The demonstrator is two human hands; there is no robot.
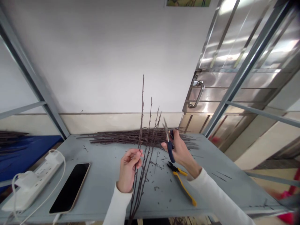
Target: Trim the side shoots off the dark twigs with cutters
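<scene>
Several thin dark twigs [141, 125] with small buds stand upright in front of me, fanning out toward their tips. My left hand [129, 167] pinches one or more of them between thumb and fingers; the other stems pass just to its right. In my right hand [181, 153] is a pair of scissors [171, 150] with dark blue handles, blades pointing up and a little apart, to the right of the twig tips and not touching them. Below that hand, pliers [181, 182] with yellow handles and black jaws lie on the grey table [105, 184].
A long pile of dark twigs [112, 137] lies along the table's back edge. At left are a phone [70, 187] and a white power strip [35, 184] with cables. Small twig scraps are scattered about. Metal frame posts [248, 59] rise at both sides.
</scene>
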